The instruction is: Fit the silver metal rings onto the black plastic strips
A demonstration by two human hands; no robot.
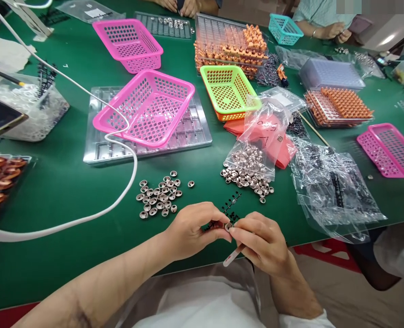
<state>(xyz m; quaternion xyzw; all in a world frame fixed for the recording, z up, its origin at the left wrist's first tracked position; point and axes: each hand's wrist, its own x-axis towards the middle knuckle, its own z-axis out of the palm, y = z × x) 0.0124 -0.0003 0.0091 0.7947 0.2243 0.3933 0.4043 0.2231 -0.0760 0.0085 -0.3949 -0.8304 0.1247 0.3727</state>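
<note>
My left hand [199,228] is closed, its thumb and fingertips pinching a small silver metal cup [228,226]. Against the same cup press the fingertips of my right hand [265,241], also closed. A slim tool with a pale, rounded end [233,256] sticks out below the right hand's fingers; its other end is hidden. Just beyond the fingertips lie black plastic sprues with small parts [232,202], partly covered by the hands. One group of loose metal cups [162,195] is spread beyond my left hand. A denser pile [246,171] spills from a clear bag beyond the right.
A white cable [120,200] curves across the green table [68,191]. Pink baskets [147,107], a green basket [227,89], trays of orange parts [229,50] and plastic bags [334,187] stand around. Across the table, other people's hands [331,31] are at work.
</note>
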